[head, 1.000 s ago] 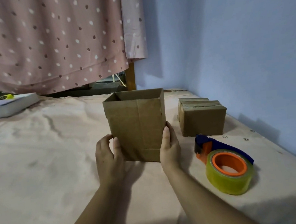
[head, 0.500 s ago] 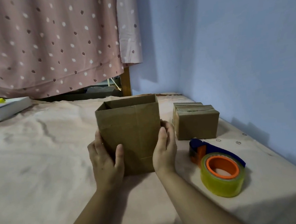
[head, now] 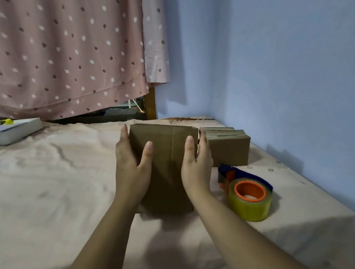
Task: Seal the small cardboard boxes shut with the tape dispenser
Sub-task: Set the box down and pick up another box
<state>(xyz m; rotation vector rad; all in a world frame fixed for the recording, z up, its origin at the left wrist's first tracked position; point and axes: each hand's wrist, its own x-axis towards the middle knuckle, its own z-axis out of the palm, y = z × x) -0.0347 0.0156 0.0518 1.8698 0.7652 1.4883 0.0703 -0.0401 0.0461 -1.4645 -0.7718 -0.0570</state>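
At the far left of the frame, a bit above the middle, a flat white thing (head: 9,133) lies on the pink sheet (head: 47,190). A small yellow thing (head: 5,122) sits on top of it. I cannot tell what the yellow thing is. Above them, a pink curtain (head: 56,55) with light and dark dots fills the upper left of the frame.

In the middle of the frame is the cardboard box (head: 170,163). It rests on the sheet. A brown side with one fold line down it faces the camera. Its top is hidden, so I cannot tell if it is open or closed. The left hand (head: 132,169) is spread wide on the box's left side. Its fingers point straight up along that side and its thumb lies flat on the front. The right hand (head: 197,167) does the same on the right side, with its thumb on the front and its fingers behind the edge. The two hands hold the box between them.

Just right of the right hand, a second box (head: 231,150) sits on the sheet with tape strips across its closed top. Below it, toward the lower right, the tape dispenser (head: 247,192) lies on the sheet, apart from both hands. It has a blue and orange handle and a fat yellowish roll with an orange ring. A blue wall (head: 273,60) fills the right side of the frame.
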